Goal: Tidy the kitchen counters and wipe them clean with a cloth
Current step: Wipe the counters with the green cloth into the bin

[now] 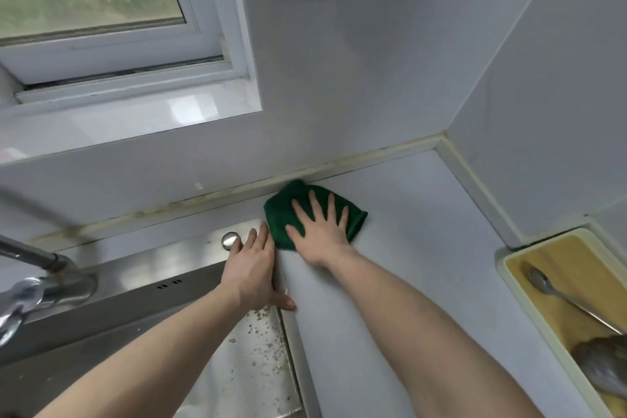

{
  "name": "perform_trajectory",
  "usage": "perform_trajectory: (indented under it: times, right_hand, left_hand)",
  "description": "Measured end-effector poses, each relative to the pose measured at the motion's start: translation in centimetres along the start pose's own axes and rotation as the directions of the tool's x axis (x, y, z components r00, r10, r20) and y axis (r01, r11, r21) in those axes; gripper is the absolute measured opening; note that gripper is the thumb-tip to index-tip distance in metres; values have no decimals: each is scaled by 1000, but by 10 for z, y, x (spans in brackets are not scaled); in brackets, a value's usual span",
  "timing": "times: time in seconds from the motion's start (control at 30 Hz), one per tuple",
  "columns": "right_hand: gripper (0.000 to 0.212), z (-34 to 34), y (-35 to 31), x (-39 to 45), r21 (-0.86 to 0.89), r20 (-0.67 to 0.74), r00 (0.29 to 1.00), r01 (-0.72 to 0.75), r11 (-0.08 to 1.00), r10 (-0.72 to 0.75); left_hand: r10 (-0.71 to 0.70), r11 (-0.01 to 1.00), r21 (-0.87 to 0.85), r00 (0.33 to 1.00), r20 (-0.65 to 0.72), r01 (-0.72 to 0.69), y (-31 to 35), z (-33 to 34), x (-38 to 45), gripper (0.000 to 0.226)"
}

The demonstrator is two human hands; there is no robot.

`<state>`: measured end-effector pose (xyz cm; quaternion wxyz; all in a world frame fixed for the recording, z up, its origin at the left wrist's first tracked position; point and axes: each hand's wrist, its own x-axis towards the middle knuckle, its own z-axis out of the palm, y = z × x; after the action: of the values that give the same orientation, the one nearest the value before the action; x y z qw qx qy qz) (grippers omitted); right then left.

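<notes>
At far left the faucet (37,285) stands over the steel sink (169,268). Your left hand (252,265) lies flat on the sink's right rim, fingers straight and close together, thumb out onto the counter (407,248) edge; it holds nothing. Just right of it, your right hand (322,231) presses the green cloth (288,210) down on the counter, all 5 fingers spread wide (palm flat, no pinching). The cloth touches the back wall's stained seam. At far right a tray (519,288) holds a spoon (556,292).
</notes>
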<state>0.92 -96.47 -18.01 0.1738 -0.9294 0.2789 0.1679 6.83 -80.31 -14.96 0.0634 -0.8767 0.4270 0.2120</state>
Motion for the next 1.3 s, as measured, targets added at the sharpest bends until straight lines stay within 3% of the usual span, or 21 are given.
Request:
perform_trajectory:
  times: [0.13,0.27,0.43,0.57,0.63,0.77,0.87,0.97,1.1,1.17,1.3]
  right_hand:
    - [67,-5,47,-15,9,-34,999,-29,1000,29]
    - [69,-19,135,-30,75,-73,962,-259,963,265]
    - [70,-30,231,-55,154,-49,851,-510,846,522]
    - [70,-18,213,-52,231,-46,798,-577,784,601]
    - [71,-12,191,-53,224,-58,817,-550,805,574]
    - [69,6,125,-63,130,-72,912,-392,911,403]
    - [68,26,54,-72,78,-64,984,-159,984,164]
    - [68,40,17,-81,43,-79,996,-31,999,34]
    - [68,43,38,-93,90,-125,988,-75,993,86]
    - [68,43,66,-104,131,-147,966,-192,972,211]
    - [68,40,145,-138,199,-145,858,-463,864,493]
  left_hand:
    - [-16,999,52,999,33,15,4,-4,0,166]
    - [-1,999,45,1000,23,0,1,-3,0,165]
    - [9,1000,26,1000,22,-9,2,1,3,165]
    - [14,1000,20,1000,22,-14,2,0,1,164]
    - [12,999,36,1000,22,-13,4,-2,-1,164]
    - [3,999,54,1000,28,-5,7,-8,-5,164]
    - [-3,997,80,1000,17,2,9,-11,-7,163]
    - [6,995,98,1000,4,-7,10,-13,-8,162]
    - [20,995,94,1000,0,-20,7,-11,-7,163]
    - [28,995,100,1000,-2,-28,6,-9,-5,165]
    - [36,993,110,999,1,-36,7,-6,-2,165]
